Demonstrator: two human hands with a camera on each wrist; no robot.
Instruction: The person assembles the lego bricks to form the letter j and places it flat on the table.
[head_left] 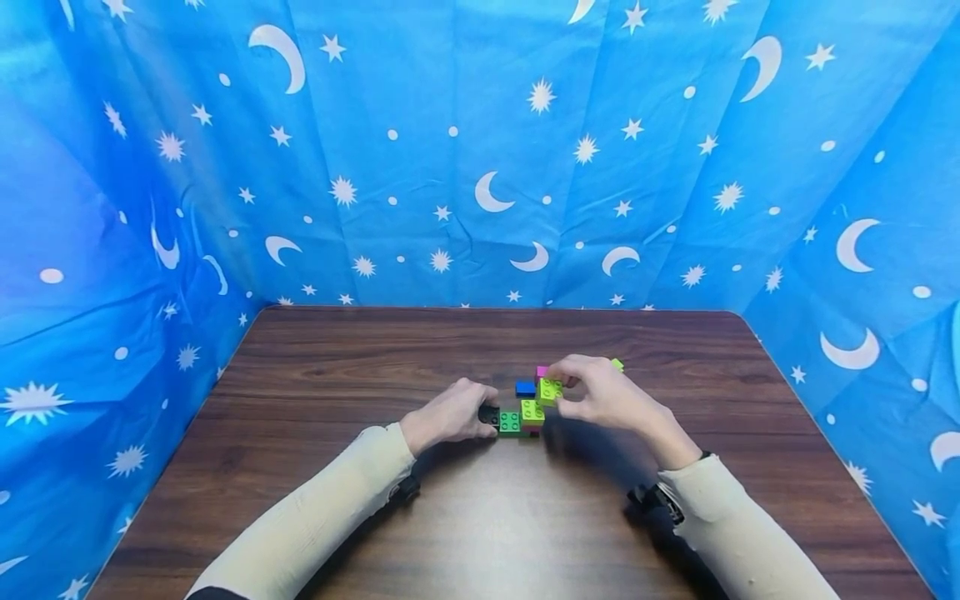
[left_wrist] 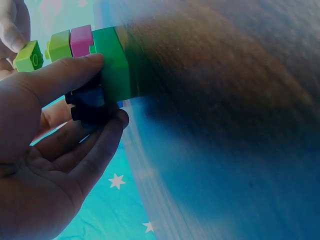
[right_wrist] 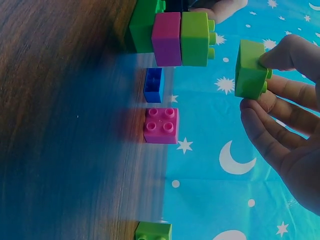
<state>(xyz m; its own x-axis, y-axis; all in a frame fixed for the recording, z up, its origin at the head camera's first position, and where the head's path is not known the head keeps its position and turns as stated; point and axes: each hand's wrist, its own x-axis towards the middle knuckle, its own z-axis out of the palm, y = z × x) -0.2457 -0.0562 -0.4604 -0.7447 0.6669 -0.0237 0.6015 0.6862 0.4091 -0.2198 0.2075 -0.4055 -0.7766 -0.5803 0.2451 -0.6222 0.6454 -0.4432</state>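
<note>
My left hand (head_left: 450, 410) grips a black toy building brick (left_wrist: 90, 105) at the left end of a small brick assembly on the table. The black brick sits against a green brick (head_left: 510, 423). At the right end, a pink brick (right_wrist: 166, 40) carries a lime-green brick (right_wrist: 195, 39) with its studs up. My right hand (head_left: 611, 396) pinches another lime-green brick (right_wrist: 248, 70) between thumb and fingers. That brick hangs just above the assembly, with a gap between them. Fingers hide part of the black brick.
Behind the assembly lie a loose blue brick (head_left: 525, 388) lying on its side and a loose pink brick (right_wrist: 161, 126). Farther right, beyond my right hand, is one more lime-green brick (head_left: 617, 365). A blue curtain (head_left: 420, 167) with moons and stars surrounds the dark wooden table (head_left: 360, 358).
</note>
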